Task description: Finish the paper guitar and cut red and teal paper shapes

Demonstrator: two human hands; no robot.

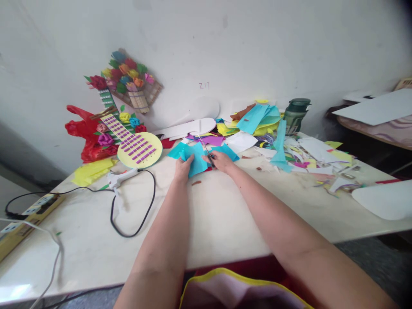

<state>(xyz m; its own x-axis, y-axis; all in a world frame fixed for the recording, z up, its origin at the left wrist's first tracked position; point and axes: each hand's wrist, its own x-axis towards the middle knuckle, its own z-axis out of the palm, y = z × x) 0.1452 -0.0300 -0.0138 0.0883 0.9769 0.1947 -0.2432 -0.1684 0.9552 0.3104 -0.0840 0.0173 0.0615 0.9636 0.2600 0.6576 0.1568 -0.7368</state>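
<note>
My left hand (184,166) pinches a piece of blue crepe paper (198,162) just above the table. In my right hand (222,162) is a pair of scissors (210,158), fingers wrapped round the handles, the blades pointing up and away beside the paper's right edge. More blue paper (229,151) lies behind my right hand. A small brown scrap (196,183) rests on the table in front of my left hand. Whether the blades touch the paper I cannot tell.
At left stand a paper guitar (140,150) with flowers and a red plastic bag (86,133). A glue gun (124,177) with its black cord lies nearer, by a power strip (27,219). Paper scraps (309,159) and a green bottle (296,113) are at right.
</note>
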